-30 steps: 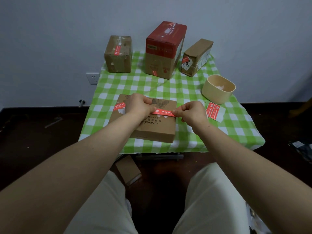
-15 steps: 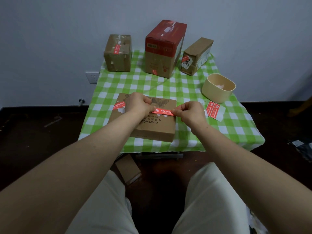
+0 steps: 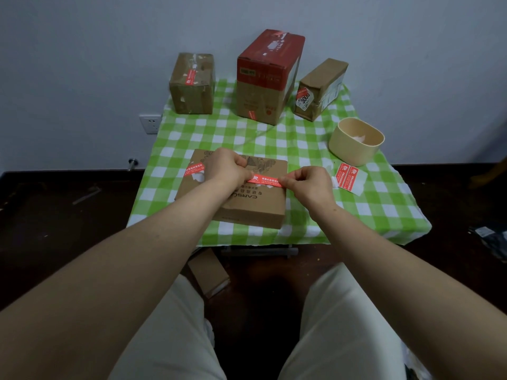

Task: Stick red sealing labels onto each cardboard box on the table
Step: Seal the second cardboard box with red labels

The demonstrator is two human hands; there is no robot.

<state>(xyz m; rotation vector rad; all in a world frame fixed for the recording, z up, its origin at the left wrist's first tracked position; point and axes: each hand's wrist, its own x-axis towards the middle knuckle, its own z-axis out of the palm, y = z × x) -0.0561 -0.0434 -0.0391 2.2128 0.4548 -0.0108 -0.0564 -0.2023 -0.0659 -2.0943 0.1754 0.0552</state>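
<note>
The fingers of the left hand (image 3: pixel 226 170) and the right hand (image 3: pixel 308 185) each pinch one end of a red label (image 3: pixel 265 180), stretched over the flat box (image 3: pixel 255 208) on the near side of the table (image 3: pixel 343 215). I cannot tell whether it touches the box.

Bare checked cloth (image 3: pixel 247 138) between near flat box (image 3: pixel 255 209) and far small box (image 3: pixel 192 89), red-topped box (image 3: pixel 263 86), slanted box (image 3: pixel 321 89), beige tub (image 3: pixel 354 149) and label sheet (image 3: pixel 347 178) crowding the right, left hand (image 3: pixel 227 168) and right hand (image 3: pixel 307 185) pinching red label (image 3: pixel 267 181) over flat box

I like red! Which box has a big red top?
The tall box at the back middle: its upper part is red; the others are brown cardboard.
</note>
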